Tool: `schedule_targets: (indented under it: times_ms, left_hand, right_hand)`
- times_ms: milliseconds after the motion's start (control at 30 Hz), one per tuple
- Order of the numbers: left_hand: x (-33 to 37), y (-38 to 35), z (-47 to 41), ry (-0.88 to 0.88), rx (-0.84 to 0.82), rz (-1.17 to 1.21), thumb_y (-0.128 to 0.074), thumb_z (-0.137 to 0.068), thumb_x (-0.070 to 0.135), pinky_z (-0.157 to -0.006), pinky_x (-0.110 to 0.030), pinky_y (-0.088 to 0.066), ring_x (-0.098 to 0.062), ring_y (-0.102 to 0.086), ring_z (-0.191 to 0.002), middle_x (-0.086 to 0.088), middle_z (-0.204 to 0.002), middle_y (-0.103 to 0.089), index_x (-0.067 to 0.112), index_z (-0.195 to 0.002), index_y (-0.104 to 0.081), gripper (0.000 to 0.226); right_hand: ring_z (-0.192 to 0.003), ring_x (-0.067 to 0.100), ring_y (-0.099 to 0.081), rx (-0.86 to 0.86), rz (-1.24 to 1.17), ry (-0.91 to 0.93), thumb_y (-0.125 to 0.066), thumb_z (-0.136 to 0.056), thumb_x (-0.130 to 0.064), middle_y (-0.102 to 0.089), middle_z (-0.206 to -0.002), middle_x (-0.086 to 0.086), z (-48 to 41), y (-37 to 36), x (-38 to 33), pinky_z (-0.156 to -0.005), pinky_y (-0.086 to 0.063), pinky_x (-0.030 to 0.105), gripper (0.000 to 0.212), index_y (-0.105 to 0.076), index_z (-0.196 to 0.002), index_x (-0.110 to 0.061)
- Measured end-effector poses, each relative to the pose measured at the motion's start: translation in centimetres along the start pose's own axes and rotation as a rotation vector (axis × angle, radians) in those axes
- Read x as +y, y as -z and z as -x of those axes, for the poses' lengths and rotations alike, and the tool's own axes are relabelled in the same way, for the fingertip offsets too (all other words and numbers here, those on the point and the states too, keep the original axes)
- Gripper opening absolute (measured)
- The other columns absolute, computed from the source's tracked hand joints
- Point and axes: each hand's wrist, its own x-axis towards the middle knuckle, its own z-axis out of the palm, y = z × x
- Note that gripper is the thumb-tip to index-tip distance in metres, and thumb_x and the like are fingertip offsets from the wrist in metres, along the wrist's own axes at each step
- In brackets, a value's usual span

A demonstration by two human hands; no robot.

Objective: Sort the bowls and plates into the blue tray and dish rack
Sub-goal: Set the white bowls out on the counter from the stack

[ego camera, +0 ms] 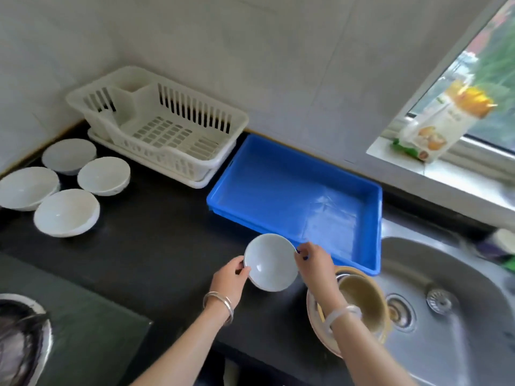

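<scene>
Both hands hold a small white bowl (271,261) above the black counter, just in front of the blue tray (259,165). My left hand (230,277) grips its left rim and my right hand (315,261) pinches its right rim. The blue tray holds nothing. The white dish rack (223,118) stands against the wall at the back left, with nothing in it. Several white bowls (67,213) sit on the counter at the far left. A beige bowl stacked on a plate (359,296) rests at the sink's left edge, partly hidden by my right arm.
A steel sink (446,274) with a drain fills the right side. A stove burner (25,338) is at the lower left. A packet (440,123) leans on the window sill at the upper right.
</scene>
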Motion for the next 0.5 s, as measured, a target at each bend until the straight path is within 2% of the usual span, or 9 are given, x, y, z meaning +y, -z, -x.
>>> schedule_targets:
  times_ms: [133,233,300,367,433,500]
  left_hand:
    - [0.0,-0.8,0.3,0.056,-0.042,-0.023,-0.053,-0.090,0.022,-0.097,-0.036,-0.046,-0.019,-0.057,-0.114,-0.001,-0.127,-0.059,0.024,-0.135,-0.041,0.047]
    - [0.0,-0.8,0.2,0.088,-0.050,0.023,-0.053,-0.090,0.021,-0.098,-0.044,-0.048,-0.022,-0.060,-0.110,-0.002,-0.128,-0.058,0.025,-0.137,-0.039,0.049]
    - [0.0,-0.9,0.2,0.093,-0.049,0.066,-0.054,-0.089,0.020,-0.097,-0.045,-0.049,-0.022,-0.060,-0.110,-0.003,-0.127,-0.059,0.025,-0.136,-0.040,0.049]
    - [-0.2,-1.0,0.2,0.101,-0.045,0.114,-0.054,-0.089,0.019,-0.095,-0.044,-0.050,-0.022,-0.061,-0.107,-0.004,-0.126,-0.060,0.024,-0.134,-0.042,0.048]
    - [-0.4,-1.1,0.2,0.108,-0.045,0.156,-0.055,-0.088,0.019,-0.091,-0.041,-0.053,-0.019,-0.064,-0.095,-0.004,-0.121,-0.061,0.023,-0.132,-0.044,0.045]
    - [-0.7,-1.1,0.2,0.109,-0.058,0.201,-0.055,-0.089,0.018,-0.087,-0.038,-0.054,-0.015,-0.064,-0.085,-0.004,-0.112,-0.063,0.020,-0.130,-0.047,0.042]
  right_hand:
    - [-0.079,0.020,-0.056,-0.016,-0.040,-0.042,-0.060,-0.084,-0.024,-0.058,-0.078,-0.004,0.7,-0.1,0.4,-0.063,-0.041,0.031,0.007,-0.060,-0.086,-0.017]
    - [-0.070,0.017,-0.049,0.010,0.025,-0.052,-0.062,-0.084,-0.026,-0.057,-0.081,-0.002,0.9,-0.3,-0.1,-0.055,-0.032,0.029,0.012,-0.053,-0.084,-0.019]
    - [-0.073,0.021,-0.047,0.020,0.098,-0.021,-0.063,-0.085,-0.024,-0.060,-0.088,0.004,0.8,-0.4,-0.3,-0.061,-0.031,0.029,0.014,-0.051,-0.087,-0.015]
    - [-0.078,0.025,-0.052,0.027,0.165,0.001,-0.061,-0.087,-0.020,-0.063,-0.096,0.009,0.6,-0.4,-0.5,-0.064,-0.032,0.029,0.012,-0.053,-0.092,-0.012]
    - [-0.087,0.029,-0.059,0.036,0.217,0.009,-0.057,-0.090,-0.017,-0.064,-0.100,0.010,0.7,-0.4,-0.8,-0.064,-0.033,0.028,0.012,-0.054,-0.098,-0.008]
    - [-0.081,0.029,-0.056,0.054,0.212,-0.003,-0.051,-0.092,-0.013,-0.064,-0.099,0.012,0.8,-0.4,-0.9,-0.063,-0.032,0.028,0.004,-0.050,-0.094,-0.009]
